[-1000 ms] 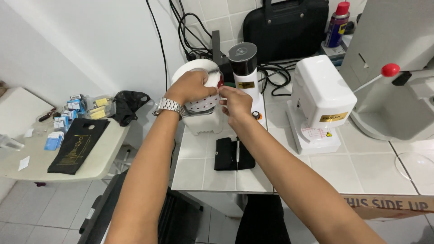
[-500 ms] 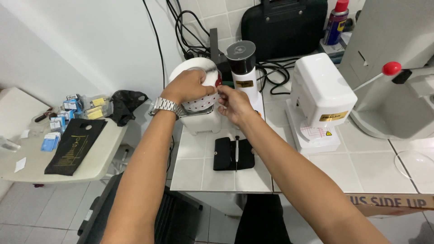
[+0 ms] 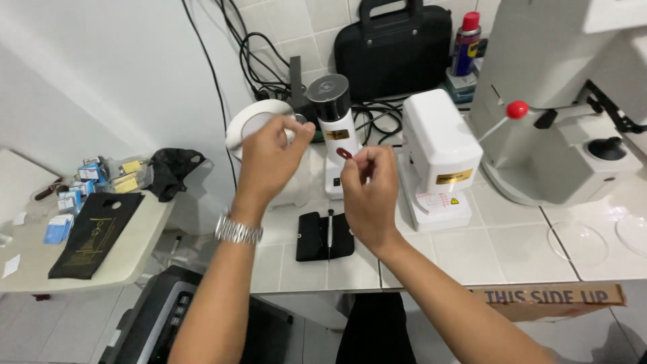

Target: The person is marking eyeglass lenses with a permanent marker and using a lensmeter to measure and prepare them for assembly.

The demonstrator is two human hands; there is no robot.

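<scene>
Our left hand [image 3: 269, 155] raised, fingertips pinching a small clear lens [image 3: 298, 120] before the white round device [image 3: 255, 128], our right hand [image 3: 369, 192] pinching a small red sticker [image 3: 344, 153] just beside the black-capped white instrument [image 3: 331, 128], black pouch [image 3: 325, 236] on the tiled counter [image 3: 499, 249] below.

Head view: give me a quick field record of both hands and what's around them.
left hand: raised, fingertips pinching a small clear round piece
right hand: raised, pinching a small red piece
behind hands: white device with black cap
below hands: black pouch on tiled counter
right of hands: white box machine
</scene>
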